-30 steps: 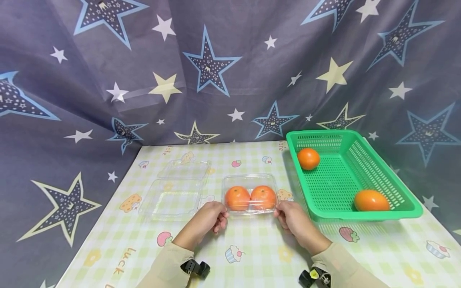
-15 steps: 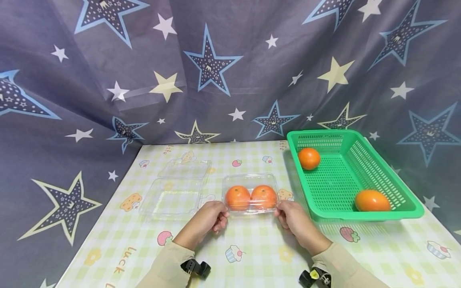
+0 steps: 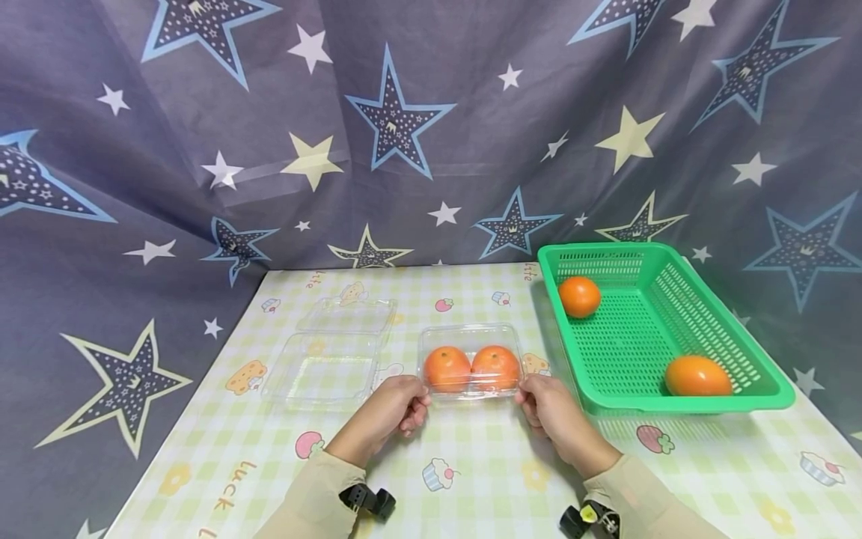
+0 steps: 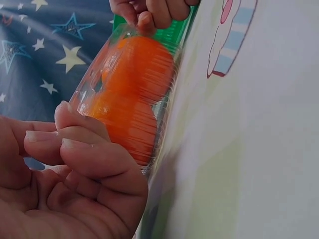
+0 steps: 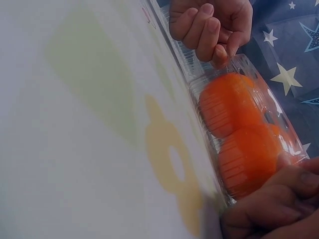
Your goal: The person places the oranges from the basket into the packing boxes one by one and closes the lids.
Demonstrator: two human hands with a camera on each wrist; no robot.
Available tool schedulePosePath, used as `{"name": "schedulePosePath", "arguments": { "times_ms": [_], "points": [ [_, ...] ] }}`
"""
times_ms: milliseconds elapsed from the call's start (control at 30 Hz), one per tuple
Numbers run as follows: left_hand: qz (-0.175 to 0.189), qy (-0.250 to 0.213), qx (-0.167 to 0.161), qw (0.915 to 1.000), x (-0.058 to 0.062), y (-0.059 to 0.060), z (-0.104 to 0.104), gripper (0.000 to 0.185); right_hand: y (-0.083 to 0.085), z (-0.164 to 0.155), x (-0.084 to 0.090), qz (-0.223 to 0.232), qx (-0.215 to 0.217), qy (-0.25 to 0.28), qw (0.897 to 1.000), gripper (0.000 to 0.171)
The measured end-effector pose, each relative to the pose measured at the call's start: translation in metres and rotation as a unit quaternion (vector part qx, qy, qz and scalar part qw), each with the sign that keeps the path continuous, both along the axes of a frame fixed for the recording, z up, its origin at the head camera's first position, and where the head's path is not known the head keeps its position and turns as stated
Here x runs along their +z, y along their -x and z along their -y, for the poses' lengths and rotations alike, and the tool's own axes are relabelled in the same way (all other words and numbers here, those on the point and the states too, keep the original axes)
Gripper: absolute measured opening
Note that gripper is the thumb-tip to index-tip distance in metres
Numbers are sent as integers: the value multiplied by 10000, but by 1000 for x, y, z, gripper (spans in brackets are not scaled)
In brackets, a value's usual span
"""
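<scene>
Clear plastic marks the leftmost item: an empty clamshell box (image 3: 330, 352) lying open on the left half of the table (image 3: 471, 479), its lid folded back toward the far side. The table carries a pale green checked cloth printed with cakes and strawberries.

Just right of it, near the table's middle, stands a second clear box (image 3: 471, 363), lid down, containing two oranges (image 3: 471, 368) side by side and touching. The left hand (image 3: 390, 408) is at the box's near left corner; fingers are curled, with the fingertips (image 4: 75, 137) against the box wall, gripping that end. The right hand (image 3: 548, 408) is at the near right corner, fingers likewise curled; the right wrist view shows its fingertips (image 5: 279, 196) pressed to the plastic at the nearer orange. The box rests on the cloth between the two hands. Both forearms wear beige sleeves, each with a black strap at the near edge of the head view.

To the right, touching nothing else, sits a green perforated basket (image 3: 734, 352). It holds one round orange (image 3: 579, 296) in its far left corner and a larger, oval orange fruit (image 3: 697, 376) toward its near right corner, the two well apart.

A grey-blue star-printed curtain (image 3: 431, 127) hangs behind and on both sides.
</scene>
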State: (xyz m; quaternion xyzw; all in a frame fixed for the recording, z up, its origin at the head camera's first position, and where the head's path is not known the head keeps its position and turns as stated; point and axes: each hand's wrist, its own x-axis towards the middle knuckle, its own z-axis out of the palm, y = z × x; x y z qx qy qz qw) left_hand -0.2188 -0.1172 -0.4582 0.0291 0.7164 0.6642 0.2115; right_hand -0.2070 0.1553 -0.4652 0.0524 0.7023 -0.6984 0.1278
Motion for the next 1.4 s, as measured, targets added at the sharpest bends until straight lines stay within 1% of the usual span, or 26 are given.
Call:
{"name": "schedulePosePath", "arguments": {
  "times_ms": [233, 467, 667, 800, 867, 967, 1067, 1167, 1267, 1400],
  "points": [
    [8, -11, -38, 10000, -1, 0, -1, 16, 0, 1, 1, -5, -137, 27, 9999, 27],
    [8, 69, 6, 10000, -3, 1, -3, 21, 0, 1, 1, -82, -315, 38, 9995, 29],
    [42, -43, 84, 9999, -4, 1, -3, 21, 2, 1, 2, -150, -561, 61, 9983, 29],
    [-30, 139, 47, 9999, -1, -1, -3, 19, 3, 0, 2, -33, -742, 164, 9971, 27],
    [-119, 314, -42, 9994, 1, -2, -4, 20, 4, -1, 1, 12, -779, 235, 9967, 27],
    [-354, 653, -173, 9971, 6, -6, -7, 23, 4, -1, 1, -5, -747, 227, 9969, 29],
    [-686, 958, -289, 9926, 12, -11, -9, 24, 5, -2, 1, -67, -726, 164, 9972, 30],
    [-920, 1161, -389, 9882, 18, -15, -10, 21, 5, -3, 1, -88, -742, 109, 9971, 29],
    [-1135, 1369, -396, 9833, 25, -19, -7, 17, 5, -3, 1, -71, -767, 72, 9970, 28],
    [-1371, 1621, -292, 9768, 37, -22, 1, 14, 6, -4, 0, -53, -761, 52, 9971, 28]
  ]
}}
